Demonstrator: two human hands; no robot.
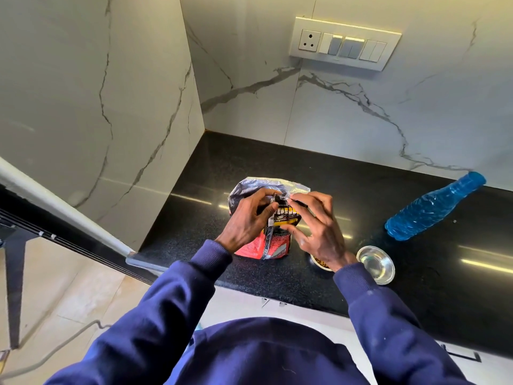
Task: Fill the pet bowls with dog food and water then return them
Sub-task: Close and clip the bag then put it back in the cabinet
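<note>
Head view: bowl (316,263) holds kibble (323,263) beside bag (273,243).

Clothing: one dark navy long-sleeved sweatshirt (263,354), soft knit, bunched in folds over the chest. Left sleeve (166,295): creased, ending in a ribbed cuff (219,252). Right sleeve (388,323): same ribbed cuff, a few small pale specks on the cloth. Cuffs fit close at the wrists. The left grip (244,223) and right grip (322,234) are bare.
</note>
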